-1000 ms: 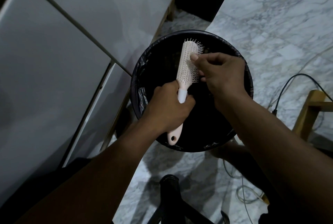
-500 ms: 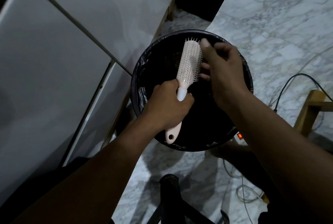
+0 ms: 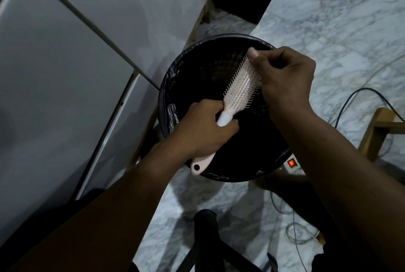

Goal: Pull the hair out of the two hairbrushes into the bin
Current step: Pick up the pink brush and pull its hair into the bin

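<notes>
My left hand (image 3: 203, 128) is clenched around the pink hairbrush (image 3: 237, 92) handle over the bin (image 3: 173, 96) beneath both hands — my right hand (image 3: 285, 79) pinches at the bristle tips, best pulling outward along them.

We have a single head-worn, wide-angle view, looking steeply down from above our own forearms onto the round black bin (image 3: 173, 105) standing on the marble floor (image 3: 341, 22). The bin fills the centre at close range; straight edges bow toward the frame's borders. No second view shares the scene.
</notes>
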